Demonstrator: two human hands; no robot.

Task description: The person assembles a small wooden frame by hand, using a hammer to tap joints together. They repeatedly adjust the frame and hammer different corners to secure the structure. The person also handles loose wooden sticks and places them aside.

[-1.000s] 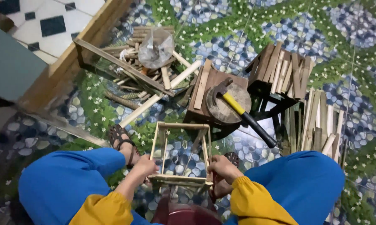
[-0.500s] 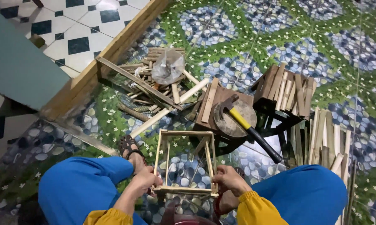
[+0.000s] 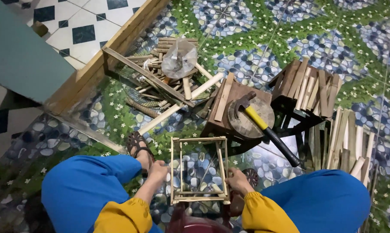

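A small open frame of thin wooden sticks [image 3: 198, 170] stands on the patterned floor between my knees. My left hand [image 3: 157, 171] rests against its left side, and my right hand [image 3: 236, 181] grips its near right corner. I wear blue trousers and yellow sleeves. A hammer with a yellow and black handle [image 3: 264, 127] lies on a round wooden block [image 3: 246, 125] set on a low brown stool just beyond the frame.
A pile of wooden sticks with a clear plastic bag [image 3: 179, 58] lies at the back left, beside a long wooden beam [image 3: 104, 54]. Stacks of flat wooden slats [image 3: 309, 88] stand right, with more slats [image 3: 348, 144] near my right knee.
The view has tilted down and closer. My hands stay on the frame, which sits nearer my body; the hammer has not moved.
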